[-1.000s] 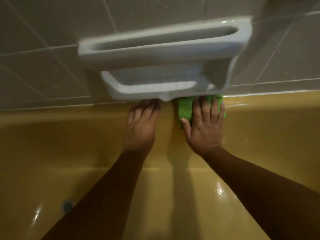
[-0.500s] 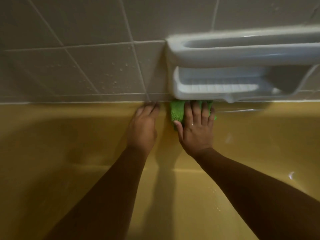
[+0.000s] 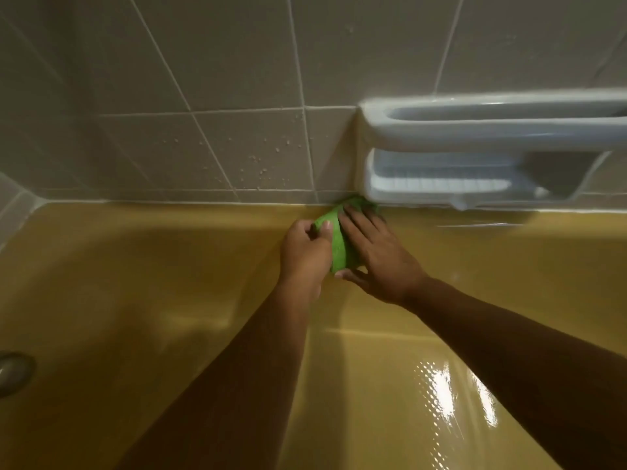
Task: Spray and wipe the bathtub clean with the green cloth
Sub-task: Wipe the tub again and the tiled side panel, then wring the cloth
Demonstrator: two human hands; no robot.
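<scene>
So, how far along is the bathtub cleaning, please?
Spraying looks done: droplets dot the tiles. In hand: the left hand pinches the green cloth, the right hand presses it on the bathtub ledge. Whether the basin needs wiping is unclear.

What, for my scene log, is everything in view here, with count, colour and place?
green microfibre cloth: one, bright green, on the tub's far rim under the soap dish's left end, between both hands.
yellow glossy bathtub: one, mustard yellow, fills the lower frame.
beige wall tiles: many, beige-grey with pale grout, above the tub.
water droplets: many, clear, on the tiles left of the soap dish.
white ceramic soap dish: one, white, with a grab bar, on the wall at upper right.
grey metal drain fitting: one, grey, at the left edge, partly cut off.
left hand: one, pinches the cloth's left edge.
right hand: one, fingers flat on the cloth.
</scene>
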